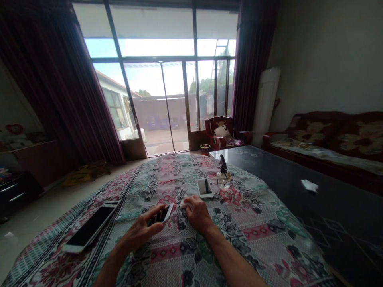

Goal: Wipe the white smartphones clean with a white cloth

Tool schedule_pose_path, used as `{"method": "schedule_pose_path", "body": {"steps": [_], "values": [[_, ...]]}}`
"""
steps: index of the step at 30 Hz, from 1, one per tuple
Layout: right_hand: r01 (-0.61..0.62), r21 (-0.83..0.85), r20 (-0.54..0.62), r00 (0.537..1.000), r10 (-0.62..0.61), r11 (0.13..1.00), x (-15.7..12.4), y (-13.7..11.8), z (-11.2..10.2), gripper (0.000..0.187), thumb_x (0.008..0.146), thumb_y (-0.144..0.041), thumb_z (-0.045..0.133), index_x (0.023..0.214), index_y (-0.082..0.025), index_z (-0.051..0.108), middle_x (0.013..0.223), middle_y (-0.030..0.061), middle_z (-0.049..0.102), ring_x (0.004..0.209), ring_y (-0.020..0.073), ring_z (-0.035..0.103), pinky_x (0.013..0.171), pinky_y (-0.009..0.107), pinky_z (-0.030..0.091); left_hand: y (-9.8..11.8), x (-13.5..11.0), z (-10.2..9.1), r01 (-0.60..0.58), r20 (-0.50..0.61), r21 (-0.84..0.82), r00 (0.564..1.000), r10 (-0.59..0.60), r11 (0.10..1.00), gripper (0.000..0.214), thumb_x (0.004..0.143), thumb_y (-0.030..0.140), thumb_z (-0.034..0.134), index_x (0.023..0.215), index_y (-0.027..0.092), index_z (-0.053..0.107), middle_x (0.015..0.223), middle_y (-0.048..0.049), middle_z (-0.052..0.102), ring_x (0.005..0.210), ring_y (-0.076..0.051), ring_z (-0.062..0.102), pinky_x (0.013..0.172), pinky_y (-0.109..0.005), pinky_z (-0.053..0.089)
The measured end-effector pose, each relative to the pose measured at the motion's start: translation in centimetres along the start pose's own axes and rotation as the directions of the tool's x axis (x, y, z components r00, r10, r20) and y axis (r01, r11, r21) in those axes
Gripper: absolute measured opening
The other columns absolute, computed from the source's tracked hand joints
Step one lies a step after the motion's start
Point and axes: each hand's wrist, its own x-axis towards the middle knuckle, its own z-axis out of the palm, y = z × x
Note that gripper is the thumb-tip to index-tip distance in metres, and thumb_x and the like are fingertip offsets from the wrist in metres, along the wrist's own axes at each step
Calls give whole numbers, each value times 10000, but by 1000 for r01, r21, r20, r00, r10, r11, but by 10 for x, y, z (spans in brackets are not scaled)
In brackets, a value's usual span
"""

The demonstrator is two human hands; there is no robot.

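Observation:
My left hand (147, 223) is closed around a phone (163, 215) with a dark face and a pale edge, tilted above the patterned cloth. A little to its right, my right hand (196, 210) pinches a small white wad (183, 204), which looks like a tissue or wipe, close to the cloth. Just beyond that hand lies a white phone (205, 188) with its screen up. Behind it and to the right stands a clear spray bottle (223, 177) with a black trigger head. A large white tablet (91, 229) with a dark screen rests to the left.
A floral cloth (239, 247) covers the surface under my hands. To the right stands a dark glossy table (281, 175) with a crumpled white tissue (309, 185) on it. A wooden sofa (329, 131) and armchair (220, 127) are farther back, before tall windows.

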Motion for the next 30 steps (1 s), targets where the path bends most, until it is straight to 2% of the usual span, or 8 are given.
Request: {"method": "schedule_pose_path", "body": {"steps": [6,12,20,25,30], "values": [[-21,277,-149,987,65,961,3,-15,3,190,739,-147,592,902,-189,681,889,52,691,832,176,638,782,280,496,-3,3,2,25,-31,-33,999,-26,999,644,776,565,604,1328,239,541,1327,-53,600,1164,-300,565,1026,-414,429],[-24,438,-99,992,75,899,3,-38,6,170,808,-325,618,851,-186,707,809,39,703,737,166,641,684,258,503,3,6,4,29,-41,-26,999,-30,999,619,772,527,619,1311,229,558,1355,-50,576,1221,-302,524,1066,-419,386],[54,432,-144,990,9,900,5,-44,1,177,844,-324,605,832,-199,729,791,44,672,754,162,614,717,268,490,5,22,6,0,-37,-48,999,-2,999,591,762,435,626,1306,213,562,1323,-47,597,1165,-270,562,999,-347,442],[57,426,-119,993,-7,903,2,-49,3,139,824,-289,621,817,-204,730,763,34,648,729,157,601,691,264,485,0,33,2,-22,-52,-29,998,21,999,560,748,393,653,1278,224,586,1306,-46,615,1190,-275,553,1022,-370,425],[58,431,-97,995,-18,900,-2,-52,5,127,819,-277,622,831,-214,732,782,34,648,739,157,597,683,261,482,-6,34,0,-51,-77,-24,996,49,998,535,766,405,641,1276,256,581,1328,-25,600,1242,-263,518,1055,-374,402]]}}
